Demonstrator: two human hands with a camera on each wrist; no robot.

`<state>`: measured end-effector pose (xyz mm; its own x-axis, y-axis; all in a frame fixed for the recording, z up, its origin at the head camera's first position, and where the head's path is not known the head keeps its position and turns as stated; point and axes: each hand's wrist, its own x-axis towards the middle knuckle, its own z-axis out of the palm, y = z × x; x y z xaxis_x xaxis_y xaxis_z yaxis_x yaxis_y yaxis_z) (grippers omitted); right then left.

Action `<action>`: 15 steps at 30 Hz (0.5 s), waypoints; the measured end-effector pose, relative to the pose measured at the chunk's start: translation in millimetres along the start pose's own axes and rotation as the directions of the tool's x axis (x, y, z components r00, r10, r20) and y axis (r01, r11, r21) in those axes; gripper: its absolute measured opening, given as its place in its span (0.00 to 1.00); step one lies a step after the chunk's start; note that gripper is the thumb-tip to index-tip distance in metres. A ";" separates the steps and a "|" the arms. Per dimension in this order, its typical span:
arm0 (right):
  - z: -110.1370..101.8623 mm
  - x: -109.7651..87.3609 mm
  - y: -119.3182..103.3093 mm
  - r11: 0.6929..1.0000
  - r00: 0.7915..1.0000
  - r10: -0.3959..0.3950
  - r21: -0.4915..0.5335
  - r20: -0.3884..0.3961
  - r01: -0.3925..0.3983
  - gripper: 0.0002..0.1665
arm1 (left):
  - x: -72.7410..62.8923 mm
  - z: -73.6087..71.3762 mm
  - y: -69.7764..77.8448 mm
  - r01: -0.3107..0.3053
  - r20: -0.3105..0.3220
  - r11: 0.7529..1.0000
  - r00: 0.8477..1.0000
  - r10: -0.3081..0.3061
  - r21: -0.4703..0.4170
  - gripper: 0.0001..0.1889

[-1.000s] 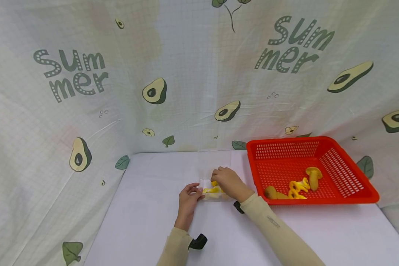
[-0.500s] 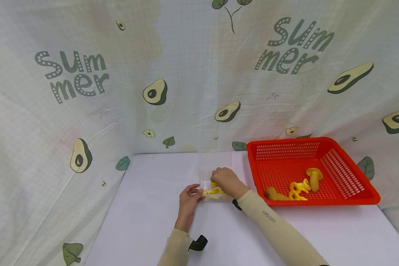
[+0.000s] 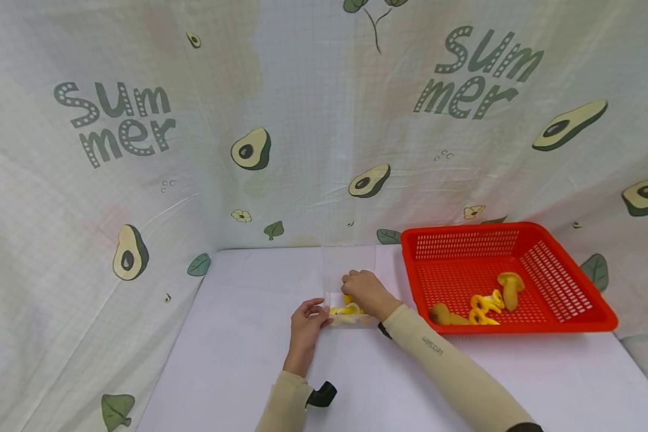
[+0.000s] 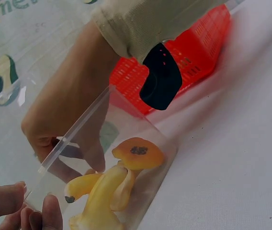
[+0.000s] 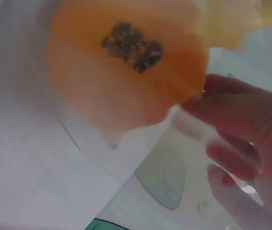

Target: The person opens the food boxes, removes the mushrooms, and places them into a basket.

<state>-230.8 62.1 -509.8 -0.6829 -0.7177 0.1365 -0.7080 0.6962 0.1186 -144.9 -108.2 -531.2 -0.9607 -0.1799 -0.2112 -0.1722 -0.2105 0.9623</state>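
A clear plastic box [image 3: 351,321] stands on the white table in front of me, holding yellow bananas [image 4: 102,199] and an orange papaya half [image 4: 138,153] with dark seeds. My left hand [image 3: 305,330] pinches the box's left side between thumb and fingers, as the left wrist view also shows. From the right, my right hand [image 3: 371,295] reaches over the rim, its curled fingers gripping a banana at the back of the box. In the right wrist view the papaya half, seen close through the clear wall, partly hides those fingertips.
A red plastic basket [image 3: 507,327] stands at the right, with brown mushrooms [image 3: 510,290] and yellow ring-shaped pieces [image 3: 486,302] inside. A transparent panel [image 3: 348,259] extends behind the box. A printed cloth [image 3: 308,108] hangs along the table's back edge.
My right forearm and sleeve have shifted slightly while the hand stays over the box. The left hand, box and basket keep their places.
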 end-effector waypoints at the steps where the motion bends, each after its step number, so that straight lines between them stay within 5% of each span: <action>1: 0.2 0.2 -0.1 1.000 1.000 0.001 -0.003 0.000 -0.001 0.07 | 0.1 0.0 -0.1 0.001 -0.001 1.000 1.000 -0.001 -0.001 0.18; 10: -0.8 -2.1 0.1 0.999 1.000 0.012 -0.031 0.002 -0.012 0.06 | 1.4 0.7 -1.0 0.011 -0.012 1.000 1.000 -0.011 0.001 0.18; 15: -12.3 -8.9 -1.0 0.998 0.991 0.037 0.059 -0.125 -0.030 0.11 | 1.4 0.9 0.2 0.012 -0.013 1.000 1.000 -0.012 -0.001 0.18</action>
<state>-221.8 68.0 -499.0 -0.6810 -0.6836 0.2626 -0.6966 0.7153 0.0560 -146.4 -107.6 -531.1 -0.9558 -0.1894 -0.2251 -0.1836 -0.2138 0.9595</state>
